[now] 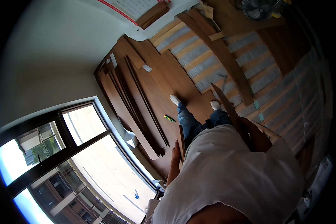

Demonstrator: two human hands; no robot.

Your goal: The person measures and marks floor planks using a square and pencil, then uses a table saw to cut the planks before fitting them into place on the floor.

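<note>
With our left hand (175, 153) nearly straight along a board (181, 143) and right hand (247, 125) half hidden, both grips unclear, we could slip by stepping on the green tool (170, 118).

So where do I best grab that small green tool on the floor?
Probably take the small green tool around its middle, from above, with your left hand, which is nearer, once free of the board. It's slim and lies flat on the floorboards, apart from the dark strips, so it could be pinched across its width. Its working end is unclear.
</note>
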